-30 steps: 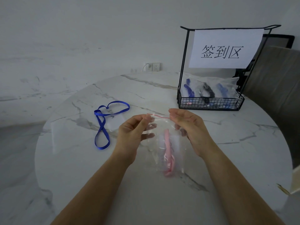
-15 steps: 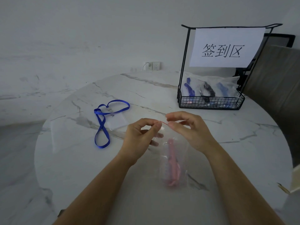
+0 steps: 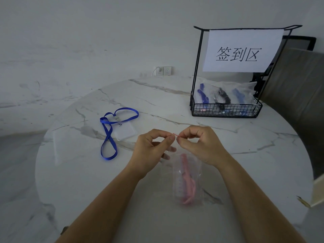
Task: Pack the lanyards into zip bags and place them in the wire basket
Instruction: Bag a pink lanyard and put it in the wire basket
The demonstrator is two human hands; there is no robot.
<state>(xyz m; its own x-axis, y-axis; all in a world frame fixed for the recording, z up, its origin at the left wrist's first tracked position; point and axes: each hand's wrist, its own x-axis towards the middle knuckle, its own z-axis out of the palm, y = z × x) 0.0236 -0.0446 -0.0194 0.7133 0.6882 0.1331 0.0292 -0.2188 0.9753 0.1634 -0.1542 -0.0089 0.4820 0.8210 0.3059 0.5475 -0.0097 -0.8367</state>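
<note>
A clear zip bag [image 3: 188,181] with a pink lanyard [image 3: 186,183] inside hangs over the table's middle. My left hand [image 3: 154,149] and my right hand [image 3: 201,144] pinch its red-lined top edge side by side, fingertips almost touching. A blue lanyard [image 3: 112,130] with a clear badge holder [image 3: 125,131] lies flat on the table to the left. The black wire basket [image 3: 226,109] stands at the back right and holds several bagged lanyards, blue and black.
An empty clear zip bag [image 3: 70,142] lies flat left of the blue lanyard. A white paper sign [image 3: 242,50] hangs on the basket's tall frame. A chair back [image 3: 298,85] stands behind the round marble table [image 3: 157,216], right of the basket. A wall socket [image 3: 164,71] is behind.
My two hands have come together along the bag's top edge, from a hand's width apart to nearly touching. The bag with the pink lanyard now hangs narrower and lower.
</note>
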